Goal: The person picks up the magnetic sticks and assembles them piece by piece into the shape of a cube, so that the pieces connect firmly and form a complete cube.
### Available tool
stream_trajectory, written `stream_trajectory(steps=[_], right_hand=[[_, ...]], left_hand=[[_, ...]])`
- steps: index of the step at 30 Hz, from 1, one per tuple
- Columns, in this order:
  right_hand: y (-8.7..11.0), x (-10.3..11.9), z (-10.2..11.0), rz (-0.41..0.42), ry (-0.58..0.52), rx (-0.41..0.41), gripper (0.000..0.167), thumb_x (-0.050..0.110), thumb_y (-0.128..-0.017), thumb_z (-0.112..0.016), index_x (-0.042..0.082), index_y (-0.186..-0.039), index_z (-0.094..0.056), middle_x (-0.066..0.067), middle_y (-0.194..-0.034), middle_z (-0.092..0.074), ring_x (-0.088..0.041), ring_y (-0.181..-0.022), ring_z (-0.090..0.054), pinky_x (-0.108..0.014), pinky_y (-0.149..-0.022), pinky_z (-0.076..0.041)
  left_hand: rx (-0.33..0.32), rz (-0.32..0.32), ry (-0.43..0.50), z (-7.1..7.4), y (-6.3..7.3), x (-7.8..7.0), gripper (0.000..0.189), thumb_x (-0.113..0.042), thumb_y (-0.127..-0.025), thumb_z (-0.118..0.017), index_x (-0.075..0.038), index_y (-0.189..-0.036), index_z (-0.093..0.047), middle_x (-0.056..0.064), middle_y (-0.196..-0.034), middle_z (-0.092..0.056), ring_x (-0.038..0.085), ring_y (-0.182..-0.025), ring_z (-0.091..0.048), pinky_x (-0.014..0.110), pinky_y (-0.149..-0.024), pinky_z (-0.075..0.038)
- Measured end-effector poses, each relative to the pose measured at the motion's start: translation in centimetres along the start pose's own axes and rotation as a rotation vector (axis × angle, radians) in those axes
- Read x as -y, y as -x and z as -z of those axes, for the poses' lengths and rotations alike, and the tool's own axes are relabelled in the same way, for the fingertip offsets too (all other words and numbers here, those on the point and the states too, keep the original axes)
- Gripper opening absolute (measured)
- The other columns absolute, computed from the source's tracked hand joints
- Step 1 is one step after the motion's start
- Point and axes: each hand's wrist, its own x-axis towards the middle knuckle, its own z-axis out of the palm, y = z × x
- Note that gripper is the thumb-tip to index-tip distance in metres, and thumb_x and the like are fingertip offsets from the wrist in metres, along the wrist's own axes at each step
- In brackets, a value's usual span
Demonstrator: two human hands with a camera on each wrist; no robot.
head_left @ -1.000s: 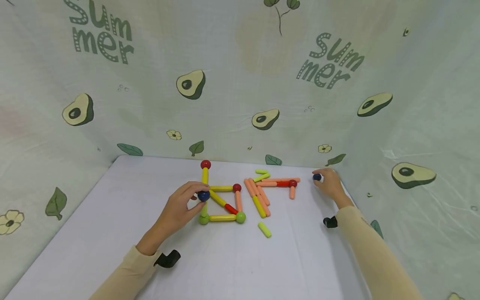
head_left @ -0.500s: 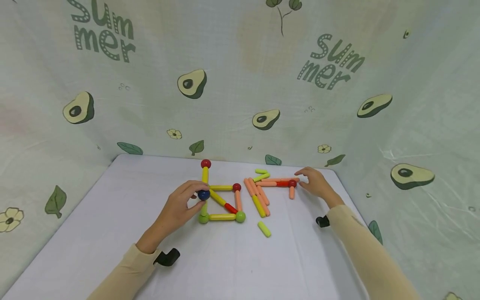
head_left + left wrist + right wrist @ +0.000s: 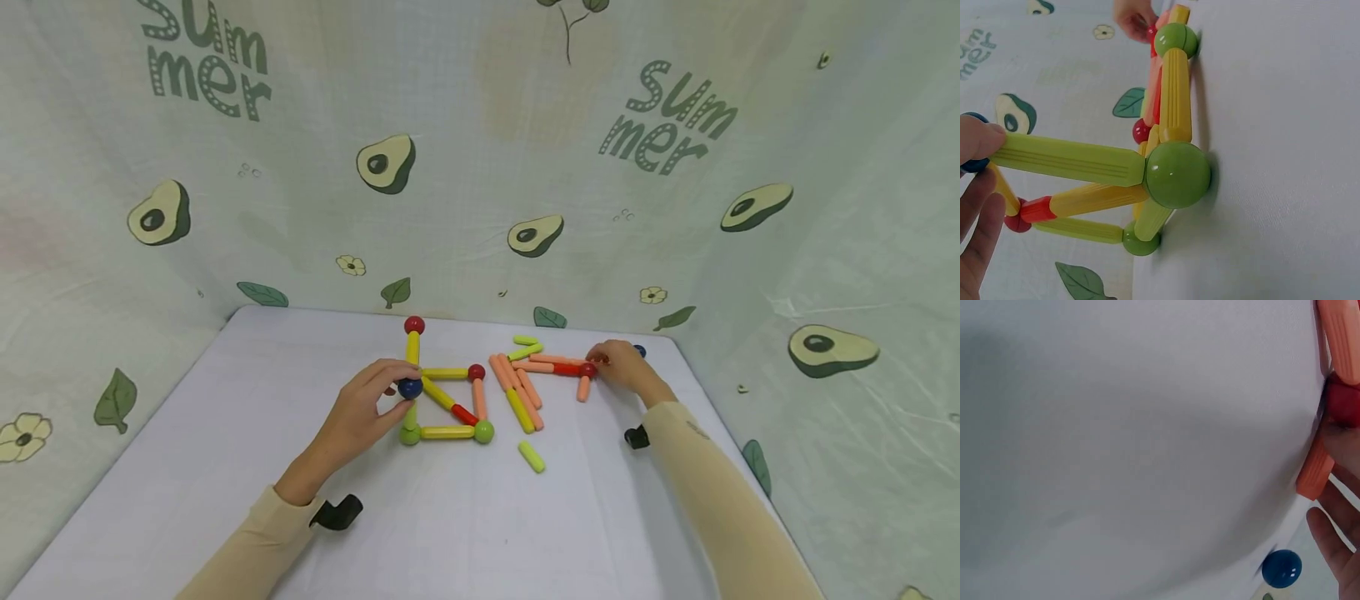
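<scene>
My left hand [image 3: 358,418] pinches a dark blue ball [image 3: 410,389] at a corner of a frame of rods and balls. In the left wrist view, a lime rod [image 3: 1066,160] runs from that ball to a green ball [image 3: 1179,175] on the table. Yellow rods [image 3: 1175,94], red balls and further green balls make up the rest of the frame. My right hand [image 3: 624,367] grips a red ball [image 3: 587,371] joined to a red rod [image 3: 567,369] and a short orange rod [image 3: 583,388]. The right wrist view shows the thumb against this red ball [image 3: 1344,403].
Several loose orange and yellow rods [image 3: 520,410] lie between the frame and my right hand. A short lime rod [image 3: 532,457] lies nearer me. Another blue ball [image 3: 1282,569] sits beyond my right hand. A printed cloth wall [image 3: 465,275] rises behind the white table [image 3: 450,533].
My right hand has let go of the second blue ball near the back right, moved left and taken hold of the red ball. My left hand stays on its blue ball.
</scene>
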Motion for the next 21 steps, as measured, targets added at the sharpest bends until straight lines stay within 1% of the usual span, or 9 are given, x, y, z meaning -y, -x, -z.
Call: stream_trajectory(steps=[3, 5, 7, 9, 12, 16, 17, 21], right_hand=[[0.9, -0.5, 0.4, 0.009, 0.032, 0.014, 0.011, 0.004, -0.101, -0.068, 0.003, -0.11, -0.075, -0.013, -0.106, -0.073, -0.03, -0.098, -0.064, -0.053, -0.095, -0.057], [1.8, -0.9, 0.8, 0.019, 0.053, 0.031, 0.008, 0.007, -0.101, -0.07, 0.004, -0.107, -0.074, -0.012, -0.102, -0.073, -0.028, -0.092, -0.064, -0.051, -0.092, -0.058], [2.8, -1.1, 1.1, 0.019, 0.067, 0.049, 0.011, 0.008, -0.101, -0.072, 0.005, -0.111, -0.073, -0.011, -0.099, -0.071, -0.027, -0.088, -0.062, -0.048, -0.088, -0.059], [3.8, -1.4, 1.3, 0.029, 0.085, 0.067, 0.018, 0.008, -0.101, -0.071, 0.004, -0.118, -0.072, -0.011, -0.097, -0.07, -0.026, -0.085, -0.061, -0.046, -0.084, -0.059], [5.3, -1.6, 1.3, 0.05, 0.1, 0.074, 0.027, 0.007, -0.1, -0.07, 0.004, -0.127, -0.071, -0.011, -0.098, -0.07, -0.026, -0.084, -0.061, -0.047, -0.083, -0.059], [6.8, -1.8, 1.0, 0.074, 0.1, 0.043, 0.025, 0.005, -0.1, -0.07, 0.006, -0.125, -0.072, -0.011, -0.103, -0.072, -0.027, -0.091, -0.064, -0.052, -0.089, -0.059], [7.1, -1.8, 0.9, 0.092, 0.1, 0.031, 0.025, 0.005, -0.099, -0.071, 0.005, -0.124, -0.072, -0.011, -0.104, -0.072, -0.027, -0.092, -0.064, -0.053, -0.089, -0.059], [7.6, -1.6, 0.4, 0.157, 0.103, -0.034, 0.026, 0.008, -0.098, -0.075, 0.006, -0.124, -0.074, -0.007, -0.103, -0.073, -0.023, -0.09, -0.065, -0.048, -0.086, -0.061]], left_hand=[[-0.005, -0.006, 0.006, 0.0, -0.1, -0.2, 0.053, 0.002, -0.083, -0.09, -0.012, -0.129, -0.067, 0.001, -0.132, -0.066, 0.016, -0.114, -0.065, 0.032, -0.085, -0.062], [-0.004, -0.005, 0.008, 0.0, -0.2, -0.3, 0.053, 0.002, -0.083, -0.09, -0.012, -0.129, -0.067, 0.002, -0.132, -0.066, 0.016, -0.114, -0.065, 0.033, -0.085, -0.062], [-0.002, -0.004, 0.01, 0.0, -0.3, -0.4, 0.053, 0.002, -0.083, -0.09, -0.011, -0.129, -0.067, 0.002, -0.132, -0.066, 0.017, -0.114, -0.065, 0.033, -0.085, -0.062], [0.003, -0.002, 0.011, -0.1, -0.4, -0.5, 0.053, 0.002, -0.083, -0.089, -0.011, -0.129, -0.067, 0.002, -0.133, -0.066, 0.017, -0.115, -0.066, 0.033, -0.085, -0.062], [0.009, 0.003, 0.012, -0.2, -0.5, -0.5, 0.053, 0.001, -0.084, -0.089, -0.012, -0.13, -0.067, 0.002, -0.133, -0.066, 0.017, -0.115, -0.065, 0.033, -0.086, -0.062], [0.012, 0.015, 0.011, -0.1, -0.4, -0.5, 0.053, 0.0, -0.083, -0.09, -0.012, -0.13, -0.067, 0.0, -0.133, -0.065, 0.015, -0.116, -0.065, 0.032, -0.086, -0.061], [0.011, 0.02, 0.01, -0.1, -0.3, -0.5, 0.054, 0.001, -0.083, -0.09, -0.013, -0.13, -0.067, 0.0, -0.133, -0.065, 0.015, -0.116, -0.064, 0.032, -0.086, -0.061], [0.007, 0.027, 0.006, -0.2, -0.2, -0.5, 0.056, 0.002, -0.082, -0.09, -0.013, -0.13, -0.067, 0.0, -0.133, -0.065, 0.015, -0.116, -0.064, 0.032, -0.086, -0.062]])
